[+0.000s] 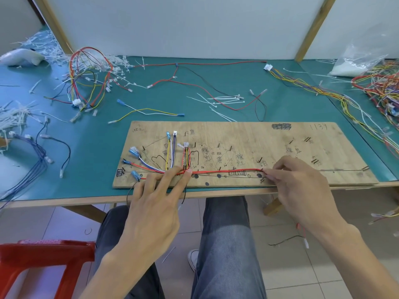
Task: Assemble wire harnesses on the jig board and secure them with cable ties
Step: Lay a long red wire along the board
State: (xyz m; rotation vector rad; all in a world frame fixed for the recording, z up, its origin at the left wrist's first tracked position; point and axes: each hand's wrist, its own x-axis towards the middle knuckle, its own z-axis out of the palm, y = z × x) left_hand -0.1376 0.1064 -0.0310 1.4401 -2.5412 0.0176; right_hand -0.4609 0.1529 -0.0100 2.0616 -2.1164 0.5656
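Red wires (pixel 224 170) run straight over the plywood board (pixel 280 134) — left hand (pixel 151 203) presses flat, right hand (pixel 302 180) pinches them.

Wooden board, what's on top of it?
Red wires run along its near edge, beside blue-tipped wires and black pegs. The left hand presses them, the right hand pinches them; anything beneath the fingers is hidden.

Green-matted table (pixel 97 147) under wooden jig board (pixel 259 134), loose wire harnesses (pixel 89 80), scattered white cable ties (pixel 224 98).
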